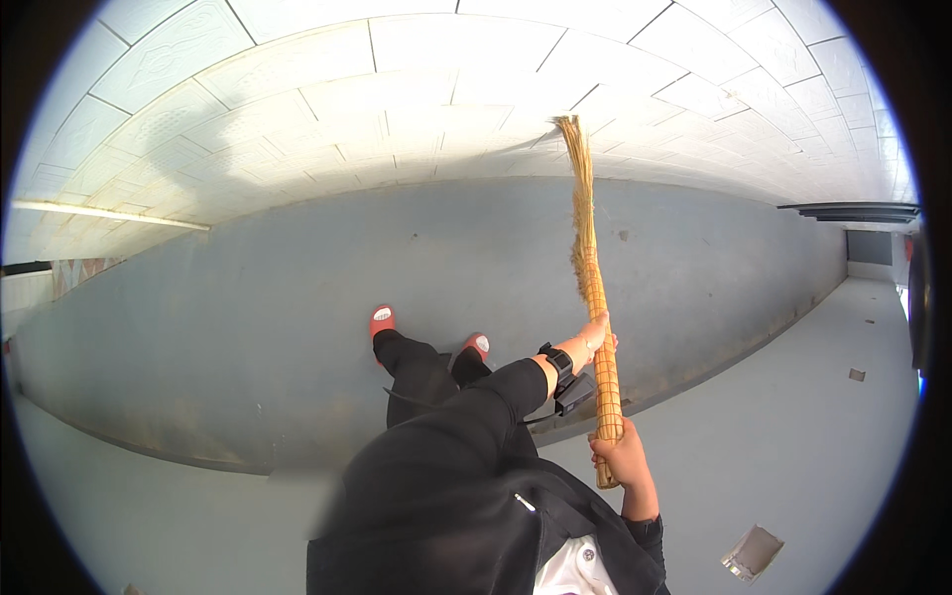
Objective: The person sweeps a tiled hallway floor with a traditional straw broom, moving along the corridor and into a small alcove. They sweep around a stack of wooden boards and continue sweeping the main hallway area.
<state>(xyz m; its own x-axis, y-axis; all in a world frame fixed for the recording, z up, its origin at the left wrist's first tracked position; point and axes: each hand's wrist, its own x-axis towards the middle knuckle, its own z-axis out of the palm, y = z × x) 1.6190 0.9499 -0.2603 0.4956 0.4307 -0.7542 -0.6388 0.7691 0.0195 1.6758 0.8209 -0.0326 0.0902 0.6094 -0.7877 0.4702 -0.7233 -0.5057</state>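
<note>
A long straw broom, its handle end bound with several rings of cord or wire, stretches up and away from me. My left hand grips the bound section at about its middle, and a black device is strapped to that wrist. Lower down, my right hand is closed around the handle just above its butt end. The loose bristle tips appear in front of the white tiled wall; whether they touch it I cannot tell. Some fingers of both hands are hidden by the broom.
Under my red slippers lies a grey floor, with a dark edge behind me and a lighter grey surface beyond it. Dark bars project at the right. A small squarish patch shows at lower right.
</note>
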